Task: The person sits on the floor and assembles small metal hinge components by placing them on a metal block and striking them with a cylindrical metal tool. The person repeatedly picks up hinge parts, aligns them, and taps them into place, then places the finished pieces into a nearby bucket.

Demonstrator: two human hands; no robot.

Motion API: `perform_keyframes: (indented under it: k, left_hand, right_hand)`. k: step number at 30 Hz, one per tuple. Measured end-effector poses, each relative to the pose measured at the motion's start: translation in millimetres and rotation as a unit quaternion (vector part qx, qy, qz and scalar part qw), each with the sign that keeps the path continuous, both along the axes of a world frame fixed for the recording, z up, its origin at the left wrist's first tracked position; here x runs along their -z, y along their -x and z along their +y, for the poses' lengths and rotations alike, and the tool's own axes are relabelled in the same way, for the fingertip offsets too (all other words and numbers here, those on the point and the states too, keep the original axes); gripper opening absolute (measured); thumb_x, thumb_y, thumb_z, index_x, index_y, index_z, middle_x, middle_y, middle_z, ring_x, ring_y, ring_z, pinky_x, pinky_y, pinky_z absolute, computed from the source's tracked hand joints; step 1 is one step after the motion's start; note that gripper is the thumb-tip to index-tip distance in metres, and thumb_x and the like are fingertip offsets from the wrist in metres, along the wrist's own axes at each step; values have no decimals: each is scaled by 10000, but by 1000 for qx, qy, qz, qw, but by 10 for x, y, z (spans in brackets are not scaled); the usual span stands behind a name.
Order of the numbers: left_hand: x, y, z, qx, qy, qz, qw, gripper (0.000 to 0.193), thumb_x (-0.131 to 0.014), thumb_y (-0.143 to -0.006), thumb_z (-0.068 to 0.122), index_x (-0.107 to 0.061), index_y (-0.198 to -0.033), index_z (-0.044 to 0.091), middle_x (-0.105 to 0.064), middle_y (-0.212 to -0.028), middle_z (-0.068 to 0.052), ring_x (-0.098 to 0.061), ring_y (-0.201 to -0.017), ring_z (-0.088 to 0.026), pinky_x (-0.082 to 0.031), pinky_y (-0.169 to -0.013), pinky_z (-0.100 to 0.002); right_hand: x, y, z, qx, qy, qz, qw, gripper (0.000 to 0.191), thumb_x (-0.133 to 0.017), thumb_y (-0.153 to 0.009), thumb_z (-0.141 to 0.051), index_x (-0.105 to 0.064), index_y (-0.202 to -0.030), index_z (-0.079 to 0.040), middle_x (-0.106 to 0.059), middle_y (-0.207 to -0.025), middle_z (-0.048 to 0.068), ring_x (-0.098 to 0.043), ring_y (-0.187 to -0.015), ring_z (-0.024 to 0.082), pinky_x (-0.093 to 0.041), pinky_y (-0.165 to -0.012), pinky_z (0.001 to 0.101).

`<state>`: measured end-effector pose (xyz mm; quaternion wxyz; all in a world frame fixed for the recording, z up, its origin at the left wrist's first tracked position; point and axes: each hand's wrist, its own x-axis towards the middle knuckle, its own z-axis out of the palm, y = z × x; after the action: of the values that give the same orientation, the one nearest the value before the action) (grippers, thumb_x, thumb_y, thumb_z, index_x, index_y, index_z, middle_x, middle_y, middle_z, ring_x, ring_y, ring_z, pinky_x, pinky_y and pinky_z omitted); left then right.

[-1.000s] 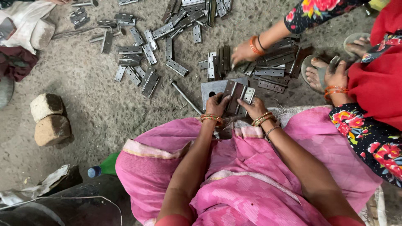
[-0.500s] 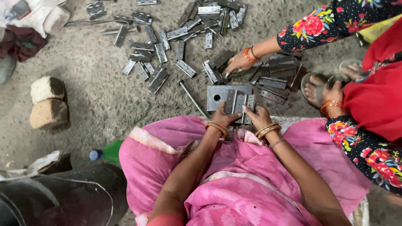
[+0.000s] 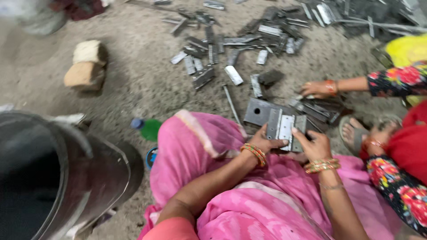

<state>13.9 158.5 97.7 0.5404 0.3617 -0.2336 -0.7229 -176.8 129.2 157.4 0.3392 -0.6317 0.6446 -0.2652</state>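
Note:
I sit on the ground in pink cloth. My left hand (image 3: pixel 265 143) and my right hand (image 3: pixel 312 144) both grip a folded grey metal hinge (image 3: pixel 284 126). The hinge rests on a square metal plate with a round hole (image 3: pixel 258 111), just past my knees. A thin metal rod (image 3: pixel 231 103) lies on the ground beside the plate.
Many loose hinges (image 3: pixel 231 46) lie scattered on the dusty floor ahead. Another person's hand (image 3: pixel 315 89) reaches into a hinge stack (image 3: pixel 320 109) at right; their sandalled foot (image 3: pixel 356 131) is close by. Two stone blocks (image 3: pixel 86 64), a green bottle (image 3: pixel 149 129) and a dark metal drum (image 3: pixel 58 178) stand left.
The view has swung left and closer, bringing the metal drum into sight. My hands stay on the hinge over the plate. The other person's hand has dropped lower toward the stack.

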Motion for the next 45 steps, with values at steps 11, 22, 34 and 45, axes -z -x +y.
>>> perform_keyframes:
  k: [11,22,34,45]
  left_hand:
    - [-496,-803,662,-111,-11,102,988,744,-730,-800,-139,-471,-1458,91,-689,-1214,-120,-695,-1059,-315,-595,-845,-520]
    - [-1355,-1731,1010,-194,59,209,957,749,-699,-815,-156,-461,-1470,118,-668,-1255,-137,-705,-1090,-309,-612,-876,-586]
    - [-2297,-3356,1828,-562,187,178,786,468,-702,-818,-49,-558,-1246,75,-661,-1070,-108,-695,-938,-280,-614,-897,-492]
    - [-2431,-3855,1996,-590,292,349,666,304,-653,-1004,280,-651,-1126,1,-736,-1083,-162,-723,-924,-249,-564,-757,-327]
  right_hand:
    - [-368,-788,219,-102,-24,-96,990,500,-791,-912,-284,-733,-1253,77,-750,-931,112,-627,-771,109,-526,-663,271]
    - [-1204,-1458,639,-236,11,-245,940,467,-612,-975,-75,-585,-1427,40,-711,-1247,123,-651,-1058,144,-532,-896,299]
    - [-872,-1307,561,-216,-87,-265,936,413,-509,-1043,-76,-541,-1433,57,-676,-1280,223,-669,-1128,277,-554,-918,419]
    - [-595,-1068,439,-198,-99,-301,927,427,-543,-1006,-83,-564,-1417,32,-698,-1264,198,-677,-1115,244,-544,-950,399]
